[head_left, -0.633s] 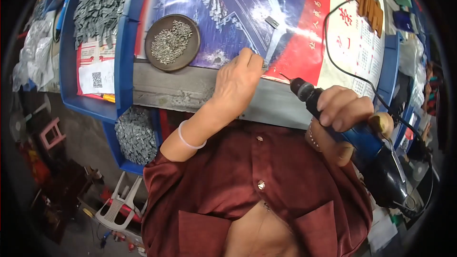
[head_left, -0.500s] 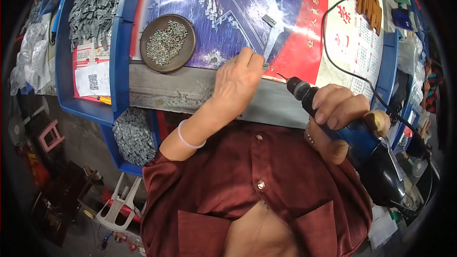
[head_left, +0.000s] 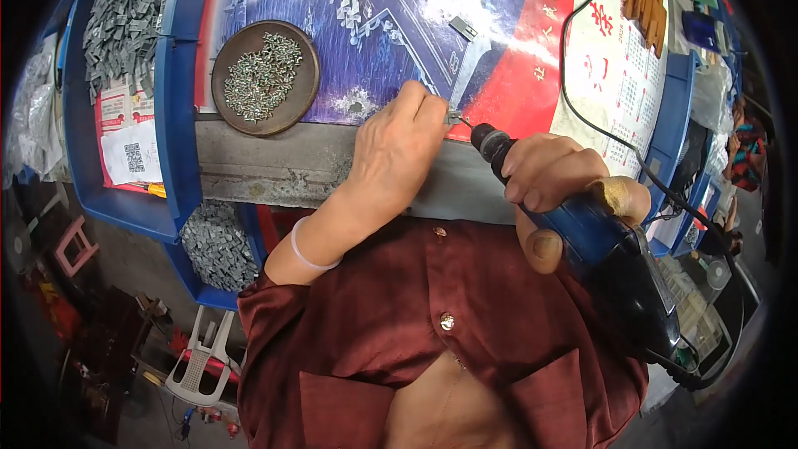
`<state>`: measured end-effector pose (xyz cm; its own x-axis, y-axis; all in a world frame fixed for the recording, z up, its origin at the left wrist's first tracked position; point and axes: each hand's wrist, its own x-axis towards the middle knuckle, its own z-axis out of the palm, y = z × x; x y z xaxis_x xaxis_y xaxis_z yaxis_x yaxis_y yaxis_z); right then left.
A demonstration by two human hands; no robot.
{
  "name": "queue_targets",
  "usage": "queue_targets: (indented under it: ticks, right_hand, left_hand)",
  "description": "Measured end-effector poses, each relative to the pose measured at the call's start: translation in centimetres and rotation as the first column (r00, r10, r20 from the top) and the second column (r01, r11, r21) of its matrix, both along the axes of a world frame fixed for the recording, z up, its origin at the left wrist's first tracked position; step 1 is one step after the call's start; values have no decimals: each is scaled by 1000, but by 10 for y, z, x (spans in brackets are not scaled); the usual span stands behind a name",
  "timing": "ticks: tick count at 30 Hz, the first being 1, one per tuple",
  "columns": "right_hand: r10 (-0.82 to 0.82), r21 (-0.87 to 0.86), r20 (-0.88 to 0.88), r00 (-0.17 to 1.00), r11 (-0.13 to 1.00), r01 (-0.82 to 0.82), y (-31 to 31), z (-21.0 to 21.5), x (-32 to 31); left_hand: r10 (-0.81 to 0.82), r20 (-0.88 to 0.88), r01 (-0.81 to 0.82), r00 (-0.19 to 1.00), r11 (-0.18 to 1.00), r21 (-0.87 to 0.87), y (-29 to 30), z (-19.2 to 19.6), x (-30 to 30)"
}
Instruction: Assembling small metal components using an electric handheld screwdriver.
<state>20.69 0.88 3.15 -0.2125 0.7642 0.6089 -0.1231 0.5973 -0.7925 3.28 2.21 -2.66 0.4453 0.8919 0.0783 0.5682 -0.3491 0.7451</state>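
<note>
Above the near edge of the table, my left hand [head_left: 395, 145] is closed, pinching a small grey part [head_left: 453, 117] between thumb and fingers. Wrapped round a blue and black electric screwdriver [head_left: 615, 262] is my right hand [head_left: 565, 179], with a covering on one fingertip. The thin bit [head_left: 466, 121] points left at the grey part; whether it touches cannot be made out. A brown round dish [head_left: 308, 91] full of small metal screws [head_left: 262, 79] stands left of my left hand. Another small grey part [head_left: 463, 29] lies farther back on the printed sheet [head_left: 349, 58].
Blue bins [head_left: 181, 75] at the left hold many grey parts [head_left: 133, 17], with more [head_left: 218, 241] lower down. A black cable [head_left: 567, 58] loops across the right of the table to the screwdriver. Brown sticks [head_left: 640, 4] lie at the back right.
My right hand has brought the screwdriver left, so its bit is now at the grey part. My left hand has shifted slightly left in view, as have the dish and bins.
</note>
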Motion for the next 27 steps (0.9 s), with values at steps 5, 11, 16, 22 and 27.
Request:
queue_targets:
  ticks: [5,11,16,22,27]
  right_hand:
    - [21,-32,37,999,999,-20,3,0,-1]
    - [61,-23,51,997,998,-60,6,-3,-1]
    - [-68,-140,-222,973,989,38,-1,-1,-14]
    - [-116,-120,-230,966,989,90,-1,-2,-23]
    - [-47,-163,-91,995,986,32,6,4,-18]
  left_hand:
    - [-11,-2,11,1000,1000,8,2,-1,0]
    - [-6,-7,6,1000,1000,13,1,0,-3]
    - [-18,2,18,1000,999,33,2,1,-2]
    - [-21,51,19,998,999,39,2,-3,1]
    - [11,92,-16,996,998,53,4,-7,0]
